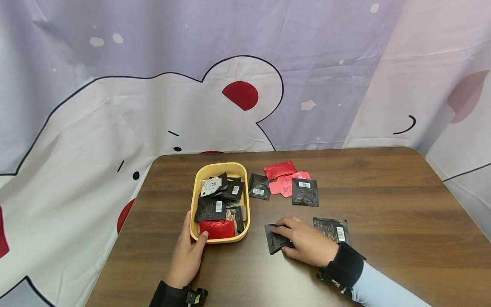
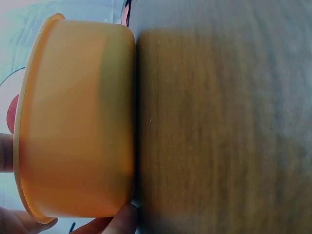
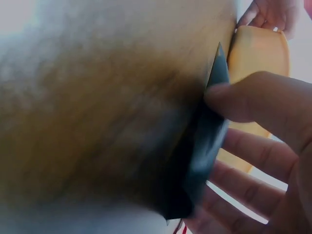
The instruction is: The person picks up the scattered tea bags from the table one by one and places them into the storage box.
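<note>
A yellow plastic basket [image 1: 247, 213] stands on the left part of the table, holding several black sachets [image 1: 211, 208] and a red sachet [image 1: 217, 229]. My left hand [image 1: 185, 258] grips its near left corner, thumb at the rim and fingers along the side. In the left wrist view the basket's outer wall [image 2: 78, 122] fills the left half. Right of the basket, my right hand [image 1: 308, 244] pinches a black sachet [image 1: 273, 239] between thumb and fingers. That sachet [image 3: 202, 151] looks tilted on edge in the right wrist view; part of it is hidden by the thumb.
Another black sachet [image 1: 331, 229] lies just behind the right wrist. Beyond the hands are two black sachets, one beside the basket [image 1: 258, 186] and one farther right [image 1: 305, 192], with a red sachet [image 1: 279, 169] and pink-red packets [image 1: 284, 185]. A printed curtain [image 1: 314, 76] hangs behind the table [image 1: 402, 204].
</note>
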A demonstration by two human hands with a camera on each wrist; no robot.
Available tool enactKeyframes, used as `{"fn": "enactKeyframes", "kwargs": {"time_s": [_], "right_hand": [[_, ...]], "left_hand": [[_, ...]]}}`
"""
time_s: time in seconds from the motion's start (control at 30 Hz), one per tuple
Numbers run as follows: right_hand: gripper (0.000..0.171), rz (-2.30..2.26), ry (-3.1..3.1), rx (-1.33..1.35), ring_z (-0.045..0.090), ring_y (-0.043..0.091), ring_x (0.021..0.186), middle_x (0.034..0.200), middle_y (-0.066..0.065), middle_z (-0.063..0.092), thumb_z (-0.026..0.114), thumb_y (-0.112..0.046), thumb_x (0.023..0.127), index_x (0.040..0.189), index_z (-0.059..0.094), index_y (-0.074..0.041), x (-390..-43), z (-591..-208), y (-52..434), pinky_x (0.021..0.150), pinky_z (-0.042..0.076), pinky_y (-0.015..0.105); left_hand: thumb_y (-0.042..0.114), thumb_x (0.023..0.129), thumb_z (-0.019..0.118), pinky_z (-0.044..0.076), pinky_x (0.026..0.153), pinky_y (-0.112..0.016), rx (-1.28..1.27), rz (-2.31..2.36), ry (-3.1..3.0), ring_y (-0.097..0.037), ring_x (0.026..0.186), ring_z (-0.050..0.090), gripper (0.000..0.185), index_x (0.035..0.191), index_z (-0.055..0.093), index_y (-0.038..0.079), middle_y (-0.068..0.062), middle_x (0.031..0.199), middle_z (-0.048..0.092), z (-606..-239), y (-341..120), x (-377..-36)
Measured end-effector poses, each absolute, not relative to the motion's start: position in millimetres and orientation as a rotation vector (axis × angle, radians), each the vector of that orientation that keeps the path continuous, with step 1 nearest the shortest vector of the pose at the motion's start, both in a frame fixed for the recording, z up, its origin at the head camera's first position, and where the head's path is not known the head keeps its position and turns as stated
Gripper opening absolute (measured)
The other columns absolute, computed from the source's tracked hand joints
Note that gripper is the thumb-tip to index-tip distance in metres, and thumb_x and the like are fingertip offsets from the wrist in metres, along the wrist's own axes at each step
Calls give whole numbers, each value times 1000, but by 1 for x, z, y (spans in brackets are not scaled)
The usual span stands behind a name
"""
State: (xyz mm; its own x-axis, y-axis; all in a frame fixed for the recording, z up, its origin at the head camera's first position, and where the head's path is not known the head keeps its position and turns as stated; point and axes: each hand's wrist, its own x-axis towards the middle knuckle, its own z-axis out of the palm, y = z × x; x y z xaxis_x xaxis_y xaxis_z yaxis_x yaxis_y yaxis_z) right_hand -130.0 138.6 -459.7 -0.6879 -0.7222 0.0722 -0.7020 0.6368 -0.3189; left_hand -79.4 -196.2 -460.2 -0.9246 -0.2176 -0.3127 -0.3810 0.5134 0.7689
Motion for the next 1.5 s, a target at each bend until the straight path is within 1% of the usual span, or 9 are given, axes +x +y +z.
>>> {"fn": "enactKeyframes", "kwargs": {"time_s": [0.17,0.3,0.4,0.53,0.8,0.9,1.03,1.37,1.5], "right_hand": [[42,-500,2810,-1189,61,14,107,117,-1,66,74,-20,86,128,69,-13,-130,-457,137,90,57,36],[39,-559,2804,-1166,58,7,90,106,-5,64,74,-18,86,124,71,-14,-131,-458,138,77,54,26],[36,-616,2778,-1147,54,3,82,101,-7,61,73,-17,87,123,71,-14,-133,-458,140,71,50,21],[37,-666,2753,-1165,55,2,84,102,-6,60,74,-17,88,125,71,-14,-136,-457,141,74,52,23],[45,-776,2813,-1174,56,3,89,112,-2,61,74,-17,91,135,65,-14,-143,-442,140,77,54,24],[48,-827,2868,-1189,60,5,94,115,-1,62,76,-17,89,136,64,-15,-146,-437,139,81,57,27],[50,-906,2884,-1177,62,7,103,118,-3,62,77,-19,89,137,63,-18,-150,-429,134,87,58,32],[51,-1039,2766,-1276,62,10,104,121,0,61,74,-21,92,141,61,-19,-165,-418,88,90,57,33],[50,-1042,2723,-1290,61,9,102,122,0,61,73,-23,93,142,60,-20,-171,-415,66,88,56,30]], "left_hand": [[35,102,54,21,121,-62,-522,1375,2569,-41,156,18,85,164,-5,25,-17,171,9,-460,-197,-80],[34,102,54,21,121,-62,-520,1378,2567,-41,156,17,86,164,-5,25,-16,171,9,-460,-197,-79],[34,103,54,20,122,-62,-512,1386,2569,-40,156,17,85,164,-5,25,-16,171,9,-461,-197,-79],[34,103,53,20,122,-62,-500,1390,2576,-39,156,17,85,164,-5,24,-16,171,9,-460,-196,-79],[34,102,54,21,122,-61,-503,1381,2594,-40,156,19,85,164,-3,24,-16,171,11,-459,-195,-78],[33,102,55,21,122,-61,-502,1388,2595,-39,156,19,85,164,-3,24,-16,171,11,-460,-195,-78],[33,102,55,21,122,-60,-500,1391,2593,-39,156,19,85,164,-2,24,-16,171,11,-460,-195,-79],[32,102,55,20,123,-60,-497,1421,2597,-38,156,20,84,164,0,24,-15,170,12,-463,-196,-79],[33,102,55,21,122,-60,-501,1416,2597,-39,156,19,84,164,0,24,-15,171,12,-462,-196,-78]]}}
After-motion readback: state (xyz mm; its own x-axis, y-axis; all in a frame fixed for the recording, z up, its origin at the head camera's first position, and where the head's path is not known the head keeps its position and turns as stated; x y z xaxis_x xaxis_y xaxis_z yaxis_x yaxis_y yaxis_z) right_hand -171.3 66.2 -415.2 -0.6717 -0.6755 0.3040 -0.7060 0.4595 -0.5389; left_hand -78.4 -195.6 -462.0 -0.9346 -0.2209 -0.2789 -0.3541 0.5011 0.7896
